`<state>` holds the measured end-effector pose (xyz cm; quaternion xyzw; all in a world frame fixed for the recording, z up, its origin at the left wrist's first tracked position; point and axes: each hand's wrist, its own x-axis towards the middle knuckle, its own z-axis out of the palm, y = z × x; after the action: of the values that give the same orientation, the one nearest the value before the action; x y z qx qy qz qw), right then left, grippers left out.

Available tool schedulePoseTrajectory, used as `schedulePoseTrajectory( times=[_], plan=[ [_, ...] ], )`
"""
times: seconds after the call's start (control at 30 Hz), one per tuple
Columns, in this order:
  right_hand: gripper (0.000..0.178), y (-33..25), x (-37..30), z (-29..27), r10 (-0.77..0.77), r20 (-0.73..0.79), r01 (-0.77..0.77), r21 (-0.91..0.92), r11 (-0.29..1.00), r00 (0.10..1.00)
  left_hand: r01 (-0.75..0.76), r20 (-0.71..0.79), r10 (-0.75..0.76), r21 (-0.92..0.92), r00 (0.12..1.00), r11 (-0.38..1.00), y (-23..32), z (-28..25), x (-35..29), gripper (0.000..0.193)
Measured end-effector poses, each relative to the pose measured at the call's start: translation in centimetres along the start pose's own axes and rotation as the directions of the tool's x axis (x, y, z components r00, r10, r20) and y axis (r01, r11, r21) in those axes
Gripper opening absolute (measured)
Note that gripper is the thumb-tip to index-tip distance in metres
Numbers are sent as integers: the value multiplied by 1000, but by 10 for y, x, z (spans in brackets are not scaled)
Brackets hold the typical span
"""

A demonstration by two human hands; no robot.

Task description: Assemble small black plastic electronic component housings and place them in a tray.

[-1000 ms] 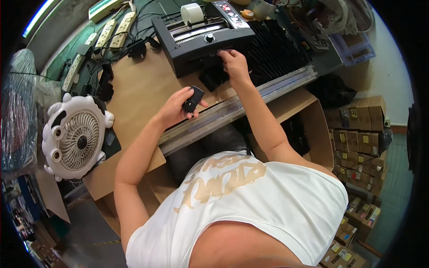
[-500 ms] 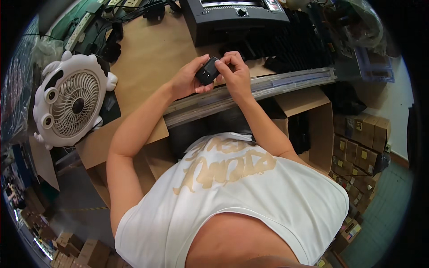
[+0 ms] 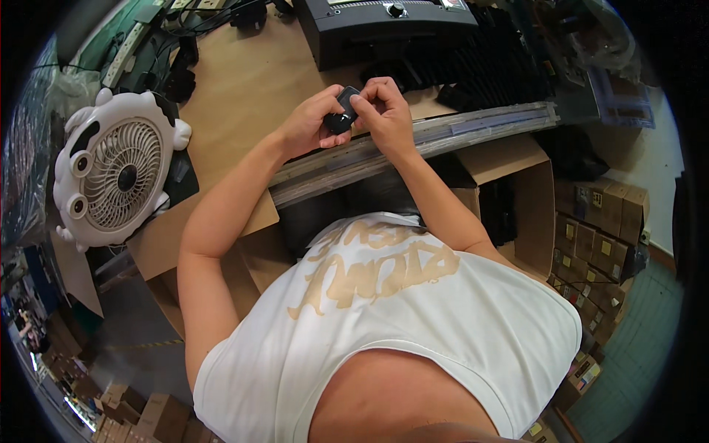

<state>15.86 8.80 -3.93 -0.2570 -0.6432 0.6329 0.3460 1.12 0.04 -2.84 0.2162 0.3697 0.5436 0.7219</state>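
I see the left hand (image 3: 303, 124) holding the block (image 3: 340, 119), maybe to steady it; the right hand (image 3: 390, 124) pinches its two-o'clock side.

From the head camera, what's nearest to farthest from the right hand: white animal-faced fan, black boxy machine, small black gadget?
1. Small black gadget: touching right hand.
2. Black boxy machine: straight ahead.
3. White animal-faced fan: far left.
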Motion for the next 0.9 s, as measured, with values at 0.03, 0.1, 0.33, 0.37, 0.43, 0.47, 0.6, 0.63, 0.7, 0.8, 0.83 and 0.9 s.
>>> schedulePoseTrajectory(
  times=[0.03, 0.1, 0.33, 0.37, 0.43, 0.47, 0.6, 0.63, 0.7, 0.8, 0.83, 0.9],
  plan=[
    [16, -1, 1, -1, -3, 6, 3, -23, 1000, 1000, -4, -2, 4, 4, 1000, 1000, 0, 0, 0, 24],
    [17, 0, 1, -2, -9, 10, 9, -45, 999, 1000, -13, -6, 13, 10, 1000, 1000, 2, 0, 0, 26],
    [32, -2, -2, 0, 96, 2, -96, -47, 994, 995, -9, -13, 9, 31, 1000, 999, 1, 2, -2, 27],
    [32, -1, -3, 2, 98, 3, -97, -48, 994, 995, -18, -17, 18, 35, 1000, 999, 1, 2, -3, 27],
    [35, 0, -2, 4, 36, -13, -36, -23, 999, 999, -34, -30, 35, 28, 999, 999, -1, 3, -2, 26],
    [37, 0, -2, 5, 6, -21, -6, -11, 1000, 1000, -49, -43, 50, 22, 998, 999, -3, 4, -1, 26],
    [37, -4, 1, 1, 45, 90, -36, -100, 994, 995, -72, 1, 72, 33, 997, 997, 0, 5, -4, 26],
    [37, -5, 2, 1, 45, 90, -36, -99, 994, 995, -75, 31, 74, 41, 997, 996, 1, 5, -5, 26],
    [32, -8, 4, 1, 23, 88, -11, -140, 990, 996, -88, 42, 87, 27, 995, 996, 2, 1, -4, 25],
    [26, -8, 7, 3, 30, 54, -20, -175, 984, 998, -108, 79, 107, 3, 991, 994, 2, -4, 0, 27],
    [23, -7, 9, 4, 50, 31, -44, -188, 981, 998, -47, 82, 47, -2, 996, 999, 1, -5, 0, 31],
    [20, -5, 13, 1, 64, 1, -63, -198, 978, 998, 75, 85, -74, -6, 994, 997, -1, -7, 2, 40]
  ],
)
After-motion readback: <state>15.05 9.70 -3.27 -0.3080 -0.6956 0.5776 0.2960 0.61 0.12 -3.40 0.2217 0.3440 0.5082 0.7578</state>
